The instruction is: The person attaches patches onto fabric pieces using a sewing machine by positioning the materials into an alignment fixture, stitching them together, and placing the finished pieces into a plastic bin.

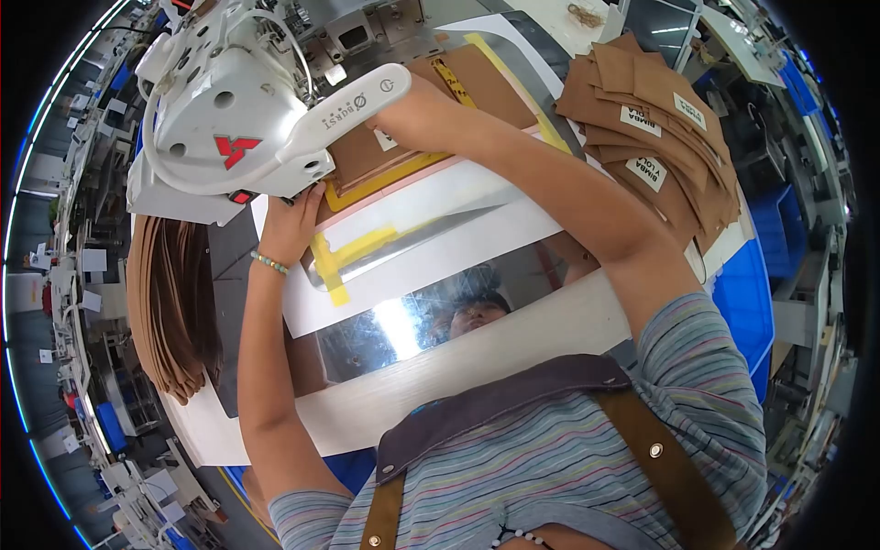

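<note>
A white sewing machine [215,119] with a red logo stands at the upper left. Under its arm lies a brown fabric piece [353,158] with a white label, inside a yellow-edged template [390,181]. My left hand [291,225], with a beaded bracelet at the wrist, rests at the template's left edge, its fingertips partly hidden under the machine head. My right hand [408,115] is over the brown fabric beside the white machine arm, its fingers mostly hidden behind that arm. What either hand grips, if anything, is hidden.
Brown labelled pieces [642,137] are piled at the right, and folded brown pieces [170,307] hang at the left. A reflective plate [412,321] lies on the pale table [440,394] before me. Blue bins [744,302] stand at the right.
</note>
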`<state>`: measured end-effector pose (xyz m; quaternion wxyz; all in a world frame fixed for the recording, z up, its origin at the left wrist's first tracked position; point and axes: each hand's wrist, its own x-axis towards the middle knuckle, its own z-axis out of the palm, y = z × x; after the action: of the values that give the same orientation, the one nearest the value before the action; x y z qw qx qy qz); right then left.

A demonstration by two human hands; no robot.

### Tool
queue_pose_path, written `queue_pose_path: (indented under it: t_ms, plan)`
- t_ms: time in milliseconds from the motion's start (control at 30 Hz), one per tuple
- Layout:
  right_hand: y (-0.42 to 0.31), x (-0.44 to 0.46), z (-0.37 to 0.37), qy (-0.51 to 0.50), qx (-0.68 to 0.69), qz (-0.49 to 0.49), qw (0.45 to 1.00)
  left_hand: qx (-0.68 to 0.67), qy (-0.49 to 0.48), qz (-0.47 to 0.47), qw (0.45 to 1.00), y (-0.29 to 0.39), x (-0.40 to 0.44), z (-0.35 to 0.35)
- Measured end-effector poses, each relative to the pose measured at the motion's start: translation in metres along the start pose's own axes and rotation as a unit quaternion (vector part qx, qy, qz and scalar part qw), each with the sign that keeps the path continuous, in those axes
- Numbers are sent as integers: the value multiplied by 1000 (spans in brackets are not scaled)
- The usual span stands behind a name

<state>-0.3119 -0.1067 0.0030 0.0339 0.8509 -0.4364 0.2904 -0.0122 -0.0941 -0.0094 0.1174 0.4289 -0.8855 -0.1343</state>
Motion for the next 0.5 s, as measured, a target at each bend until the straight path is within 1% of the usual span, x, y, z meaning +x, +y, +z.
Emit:
queue_pose_path:
  t_ms: [33, 100, 133, 200, 233, 300, 333, 400, 500]
  plan:
    - [-1, 0, 5, 5, -16, -22, 1000, -16, 4, 26, 1000, 5, 4, -2]
    - [-2, -1, 12, 28, -20, -21, 999, -48, 12, 76, 996, 17, 11, -6]
    - [-2, -1, 14, 39, -22, -22, 999, -42, 3, 83, 996, 17, 12, -6]
    - [-5, -4, 16, 31, -16, -52, 998, -32, -16, 97, 995, 15, 15, -7]
    - [-8, -5, 16, 27, -14, -68, 997, -17, -7, 107, 994, 13, 16, -7]
    - [-22, -16, 11, 12, 83, -126, 988, 11, 9, 127, 992, 8, 18, -5]
    - [-30, -21, 9, 5, 131, -155, 979, -2, 4, 119, 993, 11, 18, -6]
    - [-37, -28, 16, -1, 126, -144, 982, -28, -4, 105, 994, 17, 20, -10]
    - [-37, -28, 18, -19, 112, -141, 983, -128, 10, 95, 987, 6, 22, -2]
